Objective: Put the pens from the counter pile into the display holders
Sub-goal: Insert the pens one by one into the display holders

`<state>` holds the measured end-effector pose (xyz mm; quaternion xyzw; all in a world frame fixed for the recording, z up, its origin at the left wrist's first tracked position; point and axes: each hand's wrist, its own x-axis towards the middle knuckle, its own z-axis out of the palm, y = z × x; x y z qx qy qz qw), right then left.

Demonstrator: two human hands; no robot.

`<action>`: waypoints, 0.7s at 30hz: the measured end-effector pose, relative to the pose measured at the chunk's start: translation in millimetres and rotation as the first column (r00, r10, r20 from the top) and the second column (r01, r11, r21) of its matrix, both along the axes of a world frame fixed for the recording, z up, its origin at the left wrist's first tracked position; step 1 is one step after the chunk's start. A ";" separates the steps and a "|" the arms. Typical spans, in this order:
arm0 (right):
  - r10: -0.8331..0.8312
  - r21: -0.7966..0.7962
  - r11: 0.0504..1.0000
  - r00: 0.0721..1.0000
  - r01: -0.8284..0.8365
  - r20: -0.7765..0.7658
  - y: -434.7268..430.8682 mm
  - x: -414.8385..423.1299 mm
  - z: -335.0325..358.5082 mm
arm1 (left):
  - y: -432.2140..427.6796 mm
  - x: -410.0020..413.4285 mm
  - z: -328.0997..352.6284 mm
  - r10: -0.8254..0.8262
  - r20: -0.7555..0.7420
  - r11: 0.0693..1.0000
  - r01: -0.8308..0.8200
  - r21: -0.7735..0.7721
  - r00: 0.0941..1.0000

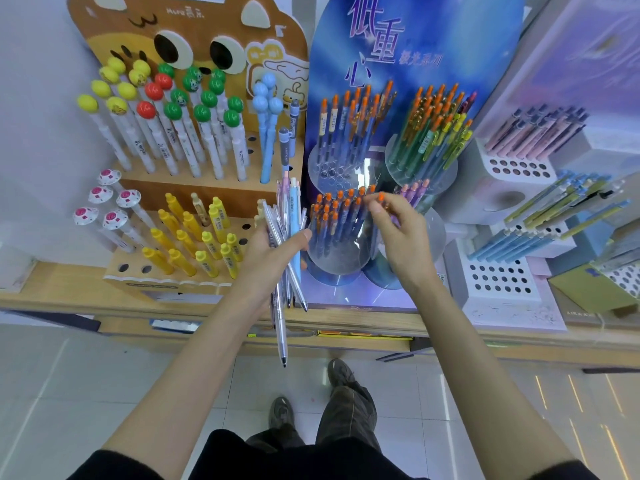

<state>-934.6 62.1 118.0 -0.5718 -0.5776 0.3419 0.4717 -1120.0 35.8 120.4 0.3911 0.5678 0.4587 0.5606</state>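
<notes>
We are mid-way through the stocking step, feeding one pen at a time. Our left grip (pixel 273 258) is clamped round a fanned bundle of slim clear, pale-blue and pink pens (pixel 294 209), which stick out above and below it. No loose pile shows on the wooden worktop (pixel 69 289) to the left of that grip, so the stock we can see is in this bundle.

Our right grip (pixel 401 237) has thumb and forefinger closed on the top end of one orange-topped blue pen (pixel 381 197). Motion blur hides how far its barrel has gone down. Just left of and below those fingertips, between the two grips, stands the clear round plastic holder (pixel 329 261), packed with matching orange-topped pens (pixel 337 209).

We judge the next move to be steering the tip into a free hole on the side of the holder nearest the right grip, then letting go. After that the right grip crosses to the left one for the next pen. The bundle's pens look unlike the orange ones, so they probably belong in another holder.

Our counts:
- Two grips are at work, and one pen is in the right one.
- The bundle holds roughly eight pens, but they overlap too much for a firm count.
- The near holder has about fourteen orange tops.
- The tall blue cardboard display (pixel 415 46) beyond both grips carries four clear holders.
- Far left of the left grip stand five pens with pink-and-white saucer tops (pixel 114 219).
</notes>
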 end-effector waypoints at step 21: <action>0.078 0.114 0.985 0.922 -0.130 0.380 4.3 0.7 -8.3 | -1.1 -2.4 -2.9 0.004 0.043 1.000 -0.004 -0.011 0.999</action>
